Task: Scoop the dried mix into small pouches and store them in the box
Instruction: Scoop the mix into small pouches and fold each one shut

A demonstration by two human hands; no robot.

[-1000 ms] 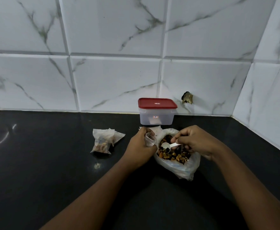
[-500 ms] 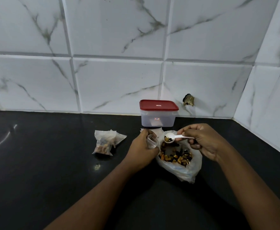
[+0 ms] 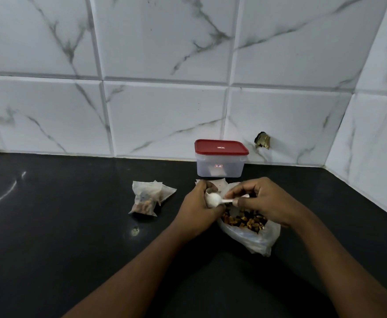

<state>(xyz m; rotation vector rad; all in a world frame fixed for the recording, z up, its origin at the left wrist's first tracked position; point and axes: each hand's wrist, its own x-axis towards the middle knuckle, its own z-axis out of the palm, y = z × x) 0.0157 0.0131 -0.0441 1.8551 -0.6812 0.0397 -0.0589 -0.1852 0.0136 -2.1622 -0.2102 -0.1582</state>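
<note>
My left hand [image 3: 198, 206] grips a small translucent pouch [image 3: 208, 192], mostly hidden by its fingers. My right hand [image 3: 263, 198] pinches the handle of a white plastic spoon [image 3: 215, 199], whose bowl is turned over at the pouch's mouth. Below both hands lies an open plastic bag of dried mix [image 3: 247, 223] with brown and dark pieces. Two filled pouches [image 3: 147, 198] lie to the left on the black counter. A clear box with a red lid [image 3: 221, 158], closed, stands at the wall behind my hands.
The black counter [image 3: 62, 226] runs left and toward me. White marble tiles form the back wall and the right wall, meeting in a corner at the right. A chipped hole [image 3: 262, 143] marks the tile right of the box. A small speck [image 3: 134, 231] lies on the counter.
My right hand lifted the spoon with mix out of the bag, carried it left and tipped it over at the pouch in my left hand.
</note>
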